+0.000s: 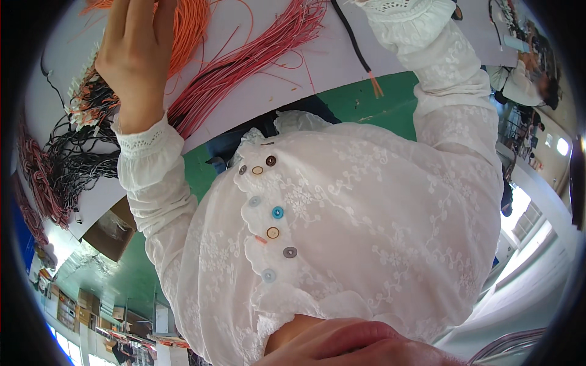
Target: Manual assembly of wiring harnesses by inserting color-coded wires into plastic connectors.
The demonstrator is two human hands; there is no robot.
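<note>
Orange wires [192, 30] are lying on the table [336, 67] just beside your left hand [137, 55], probably needing gentle, tangle-free handling, though its fingertips and your right hand are falling outside view, so I cannot tell either grip.

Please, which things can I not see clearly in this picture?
Head view:
Left hand: fingertips cut off by the top edge, so its hold is unclear.
Right hand: beyond the top edge; only its sleeve shows.
Black cable: upper end cut off by the top edge.
Co-worker at right: too small.
</note>
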